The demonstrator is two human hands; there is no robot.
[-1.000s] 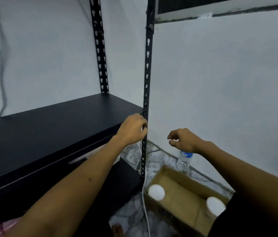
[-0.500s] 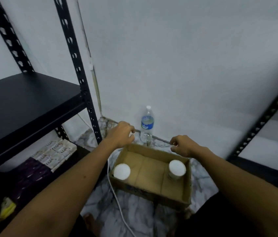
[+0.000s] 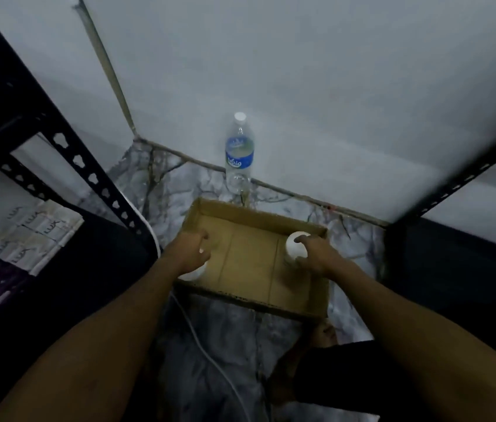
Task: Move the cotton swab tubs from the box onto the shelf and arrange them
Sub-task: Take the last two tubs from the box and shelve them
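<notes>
Risk: could have tipped either tub against the box wall on lifting, both grips set high near the lids.
Left hand [image 3: 190,254]: fingers curled over the left cotton swab tub [image 3: 193,272], mostly hiding it.
Right hand [image 3: 315,254]: fingers wrapped round the right cotton swab tub [image 3: 294,249].
Cardboard box [image 3: 249,295]: on the floor, held only those two tubs, well apart.
Water bottle [image 3: 239,153]: upright behind box, part full.
Shelf [image 3: 67,147]: to the left, no tubs seen on it.
</notes>
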